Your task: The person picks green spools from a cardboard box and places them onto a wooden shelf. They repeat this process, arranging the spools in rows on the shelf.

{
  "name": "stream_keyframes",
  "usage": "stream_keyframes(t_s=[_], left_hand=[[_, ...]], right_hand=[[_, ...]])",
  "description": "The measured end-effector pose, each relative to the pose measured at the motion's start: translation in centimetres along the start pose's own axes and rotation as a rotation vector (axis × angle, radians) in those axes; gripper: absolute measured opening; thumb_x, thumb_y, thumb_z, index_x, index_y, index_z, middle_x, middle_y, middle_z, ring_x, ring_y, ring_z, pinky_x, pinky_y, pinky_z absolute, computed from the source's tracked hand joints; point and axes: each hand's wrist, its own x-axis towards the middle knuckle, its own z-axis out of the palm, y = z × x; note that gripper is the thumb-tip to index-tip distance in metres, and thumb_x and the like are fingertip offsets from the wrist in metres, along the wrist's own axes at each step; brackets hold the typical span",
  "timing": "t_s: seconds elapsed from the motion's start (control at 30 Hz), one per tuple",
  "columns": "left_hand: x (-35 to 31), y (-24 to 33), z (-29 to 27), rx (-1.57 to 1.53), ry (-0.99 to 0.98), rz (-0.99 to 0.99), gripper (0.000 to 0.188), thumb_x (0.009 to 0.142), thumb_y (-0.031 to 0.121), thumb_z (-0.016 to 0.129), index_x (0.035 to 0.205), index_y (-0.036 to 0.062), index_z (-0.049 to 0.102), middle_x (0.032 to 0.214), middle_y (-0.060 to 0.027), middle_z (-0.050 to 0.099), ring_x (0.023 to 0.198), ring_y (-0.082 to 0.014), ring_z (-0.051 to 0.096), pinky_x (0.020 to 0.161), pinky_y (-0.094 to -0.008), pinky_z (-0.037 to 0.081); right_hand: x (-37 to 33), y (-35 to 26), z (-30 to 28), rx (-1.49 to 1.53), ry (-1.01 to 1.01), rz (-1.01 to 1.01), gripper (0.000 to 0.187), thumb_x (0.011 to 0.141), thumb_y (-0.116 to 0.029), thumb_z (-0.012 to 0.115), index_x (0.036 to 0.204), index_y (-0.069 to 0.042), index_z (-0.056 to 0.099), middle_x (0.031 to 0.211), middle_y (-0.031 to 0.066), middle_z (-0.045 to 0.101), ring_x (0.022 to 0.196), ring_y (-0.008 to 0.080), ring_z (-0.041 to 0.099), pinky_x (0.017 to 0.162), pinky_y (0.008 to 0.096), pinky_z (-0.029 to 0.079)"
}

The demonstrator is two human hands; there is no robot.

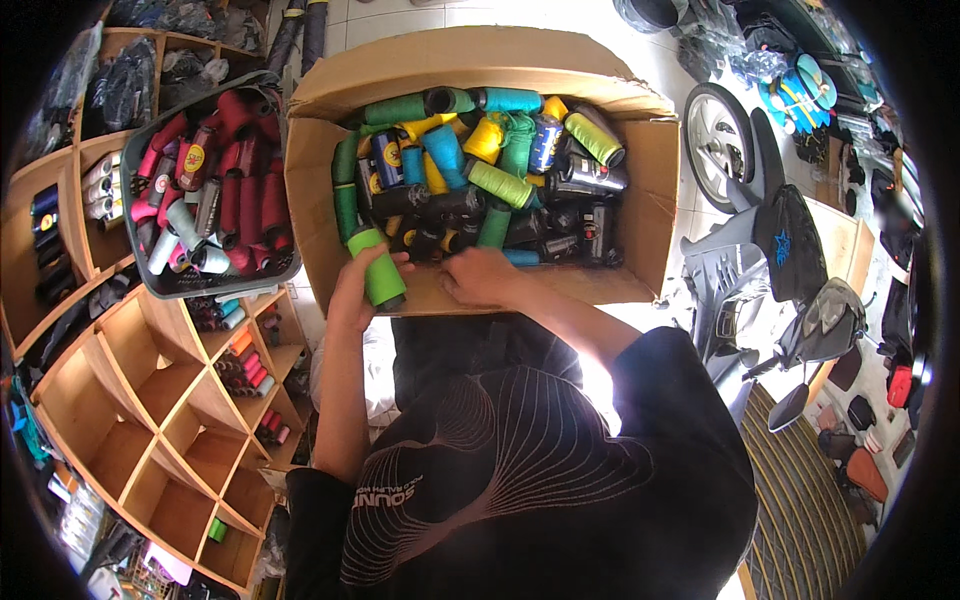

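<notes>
A large cardboard box (650, 200) stands in front of me, filled with thread spools in green, yellow, blue and black. In my left hand (350, 288) is a bright green thread spool (378, 268), held tilted over the box's near left edge. My right hand (478, 278) is inside the box at its near side, close to the black spools (425, 240). Its fingers curl inward, and whatever they may hold is hidden. A lighter green spool (500, 184) lies on top of the pile, beyond my right hand.
Left of the box is a dark plastic basket (150, 285) heaped with red and some grey spools. A wooden cubby shelf (150, 450) curves along the left, with spools in several compartments. A motorbike (735, 240) stands close on the right.
</notes>
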Motion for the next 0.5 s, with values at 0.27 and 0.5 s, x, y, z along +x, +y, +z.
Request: stream_keyframes(t_s=[0.27,0.5], left_hand=[[-0.4,-0.1,0.1,-0.126,0.015,0.082,0.041,0.093,0.024,0.069,0.123,0.0026,0.050,0.111,-0.0205,0.071,0.096,-0.0325,0.073,0.073,-0.0395,0.059],[0.0,0.1,1.8,0.005,0.014,0.141,0.040,0.093,0.027,0.070,0.119,-0.0005,0.056,0.105,-0.0188,0.072,0.086,-0.0313,0.073,0.075,-0.0406,0.060]], right_hand=[[7.6,1.4,-1.2,-0.666,0.871,-0.105,0.056,0.087,-0.026,0.070,0.138,-0.008,0.056,0.117,0.0161,0.069,0.128,0.0341,0.054,0.103,0.0490,0.043],[1.5,1.8,-4.8,0.080,0.491,-0.005,0.041,0.079,-0.022,0.076,0.116,-0.007,0.068,0.102,0.0155,0.071,0.108,0.0351,0.065,0.094,0.0456,0.052]])
